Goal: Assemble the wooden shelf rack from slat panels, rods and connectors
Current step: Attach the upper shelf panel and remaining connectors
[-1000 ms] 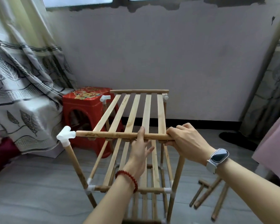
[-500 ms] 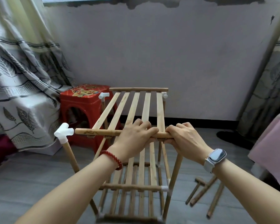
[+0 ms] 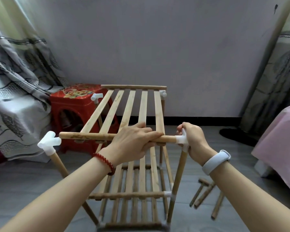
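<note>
The wooden shelf rack [image 3: 134,195] stands on the floor with lower slat shelves fitted. A top slat panel [image 3: 129,109] lies across its upper posts. My left hand [image 3: 134,141] grips the panel's near rod [image 3: 84,136] toward its right end. My right hand [image 3: 194,141] grips the white connector [image 3: 181,139] on the near right post, and the rod's right end sits in it. The near left white connector [image 3: 48,144] tops a leaning post, a small gap away from the rod's left end. Far connectors [image 3: 96,96] [image 3: 162,94] sit by the panel's back rod.
A red plastic stool [image 3: 74,104] stands behind the rack on the left, against grey patterned curtains [image 3: 13,91]. Loose wooden rods [image 3: 206,196] lie on the floor to the right. A pink-covered bed edge [image 3: 281,144] is at far right. The wall is close behind.
My right hand has shifted from the rod's end onto the near right connector, which now shows with the rod in it. My left hand stayed gripping the rod. The camera has tilted down.
</note>
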Motion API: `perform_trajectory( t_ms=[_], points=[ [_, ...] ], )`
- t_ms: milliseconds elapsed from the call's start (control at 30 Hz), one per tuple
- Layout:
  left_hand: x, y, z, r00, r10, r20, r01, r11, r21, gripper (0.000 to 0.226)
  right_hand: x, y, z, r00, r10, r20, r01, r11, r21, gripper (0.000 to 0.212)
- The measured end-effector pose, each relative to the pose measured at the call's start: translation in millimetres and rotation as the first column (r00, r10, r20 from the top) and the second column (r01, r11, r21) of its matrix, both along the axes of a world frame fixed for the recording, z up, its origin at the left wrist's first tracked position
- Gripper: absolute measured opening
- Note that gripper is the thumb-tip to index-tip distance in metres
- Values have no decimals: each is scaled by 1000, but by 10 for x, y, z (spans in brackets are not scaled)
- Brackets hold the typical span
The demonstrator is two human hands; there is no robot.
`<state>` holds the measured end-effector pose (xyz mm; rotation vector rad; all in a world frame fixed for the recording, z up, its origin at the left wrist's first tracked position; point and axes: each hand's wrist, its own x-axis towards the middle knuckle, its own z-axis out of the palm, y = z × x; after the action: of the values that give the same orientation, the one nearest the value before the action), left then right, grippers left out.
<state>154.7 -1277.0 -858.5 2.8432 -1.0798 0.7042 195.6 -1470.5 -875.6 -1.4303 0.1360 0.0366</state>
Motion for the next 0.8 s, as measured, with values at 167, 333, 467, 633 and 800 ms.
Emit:
perform_trajectory(
  t_ms=[167, 333, 467, 633, 800],
  points=[
    [36, -9, 33, 1000, -29, -10, 28, 997, -70, 38, 38, 39, 2, 999, 5, 32, -3, 999, -50, 33],
    [37, -144, 0, 1000, 17, 18, -14, 988, -154, 28, 89, 57, -38, 998, -46, 32, 48, 995, -83, 33],
    [78, -196, 4, 998, -1, 56, 9, 988, -154, 25, 123, 63, -62, 997, -49, 60, 58, 986, -158, 33],
    [107, -202, -45, 998, -1, 70, 11, 989, -149, 24, 131, 45, -106, 993, -24, 112, 50, 970, -237, 33],
    [121, -177, -86, 999, 5, 44, 3, 983, -181, 26, 123, 33, -103, 978, 39, 205, 43, 925, -378, 34]
  ],
)
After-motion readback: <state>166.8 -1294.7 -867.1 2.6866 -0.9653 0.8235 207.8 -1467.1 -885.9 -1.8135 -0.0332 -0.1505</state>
